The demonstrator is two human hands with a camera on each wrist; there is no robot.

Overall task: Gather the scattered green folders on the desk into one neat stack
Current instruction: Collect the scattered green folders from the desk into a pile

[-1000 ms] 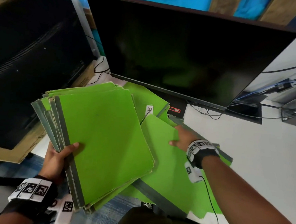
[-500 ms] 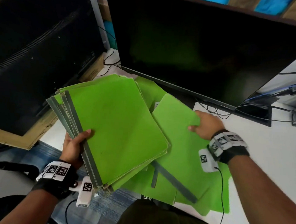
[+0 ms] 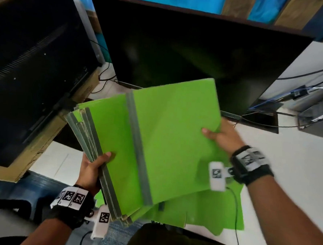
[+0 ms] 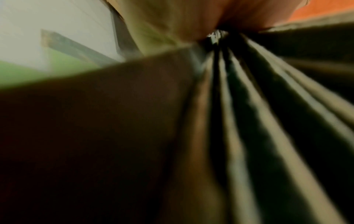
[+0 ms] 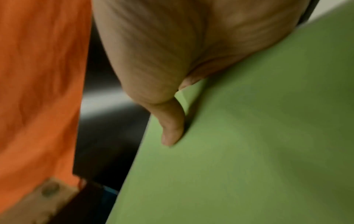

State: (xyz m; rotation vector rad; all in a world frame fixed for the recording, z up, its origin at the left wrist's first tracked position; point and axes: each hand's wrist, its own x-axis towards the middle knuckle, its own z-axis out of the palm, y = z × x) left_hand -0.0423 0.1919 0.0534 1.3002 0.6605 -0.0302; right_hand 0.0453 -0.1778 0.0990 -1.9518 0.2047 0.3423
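folders (image 3: 116, 138) in both hands (edges uneven)

A white desk (image 3: 296, 168) carries two dark monitors (image 3: 189, 54), cables (image 3: 289, 126), with blue carpet (image 3: 30, 186) below.

Counts: 2 hands in frame, left hand (image 3: 91, 170) and right hand (image 3: 225, 135), 1 wrist band with markers on each. Green folders: 1 top folder (image 3: 174, 142) in the right grip; a fanned stack (image 3: 91, 135) in the left grip showing about 5 grey spines, exact number unclear since the edges overlap. More loose folders (image 3: 226, 217) lie on the white surface (image 3: 296, 168) below, at least 2, rest hidden. 2 dark monitors: 1 facing front (image 3: 189, 54), 1 seen from the back (image 3: 28, 66). Several cables (image 3: 289, 122) at right, too tangled to count.
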